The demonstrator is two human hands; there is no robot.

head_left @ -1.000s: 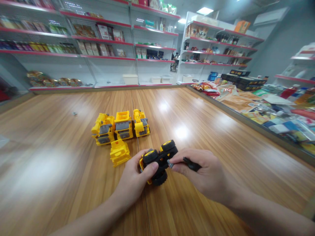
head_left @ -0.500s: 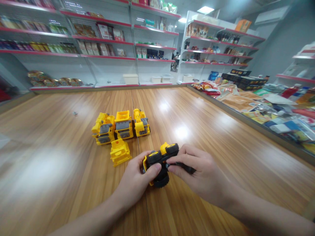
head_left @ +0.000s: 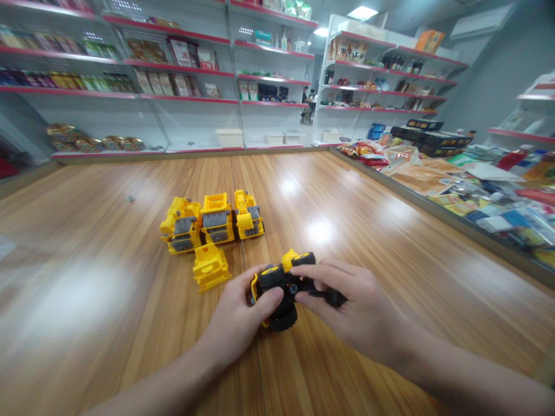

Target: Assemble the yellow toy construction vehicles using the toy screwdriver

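My left hand is closed around a toy construction vehicle, tipped so its black underside and chunky wheels face me. A cross-head screw shows in that underside. My right hand is beside it, index fingertip at the vehicle and thumb tip near the screw, the two tips apart. Within its curled fingers sits a slim black tool, seemingly a small screwdriver, partly hidden. Left of my hands, a loose yellow toy body shell lies on the table.
Three yellow toy trucks stand in a row beyond the shell. Small metallic bits lie farther left on the wooden table. Packaged goods are heaped along the right, past a raised edge. Stocked shelves line the back.
My right index finger has shifted up off the screw, and thumb and index have parted, so the screw head now shows. The left hand and toy vehicle have hardly moved.
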